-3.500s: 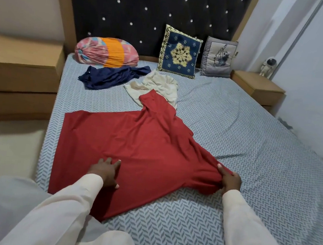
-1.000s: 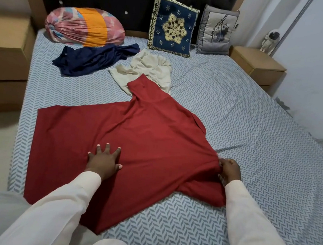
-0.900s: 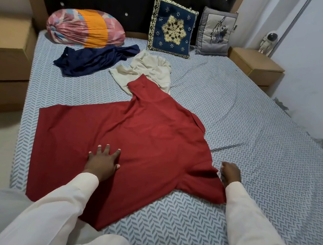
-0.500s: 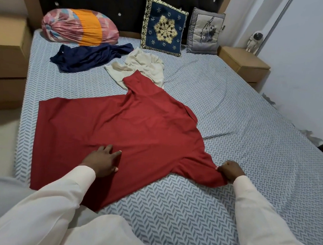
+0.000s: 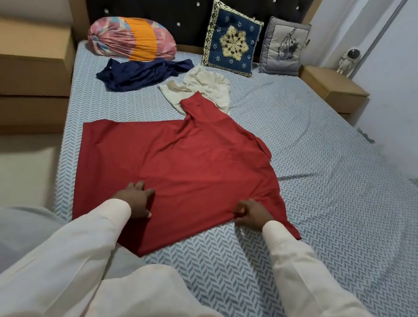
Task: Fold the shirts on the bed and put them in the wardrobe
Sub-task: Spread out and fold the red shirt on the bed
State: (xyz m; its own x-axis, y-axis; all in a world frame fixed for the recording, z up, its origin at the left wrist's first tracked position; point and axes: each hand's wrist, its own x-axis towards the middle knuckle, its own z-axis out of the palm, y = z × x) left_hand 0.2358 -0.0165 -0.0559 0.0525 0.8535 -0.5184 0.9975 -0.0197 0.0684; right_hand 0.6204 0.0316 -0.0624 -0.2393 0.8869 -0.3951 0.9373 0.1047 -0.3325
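Note:
A red shirt lies spread flat on the patterned bed, its far sleeve reaching over a crumpled cream shirt. A navy shirt lies bunched further back on the left. My left hand rests flat on the red shirt's near side, fingers straight. My right hand pinches the red shirt's near edge by the armpit, beside the near sleeve, with fingers curled.
A rolled pink and orange bundle, a blue embroidered cushion and a grey cushion stand at the headboard. Wooden bedside units sit left and right; a small astronaut figure tops the right one. Wardrobe not in view.
My right hand has moved left from the tip of the near sleeve to the shirt's near edge by the armpit. My left hand stays flat on the shirt.

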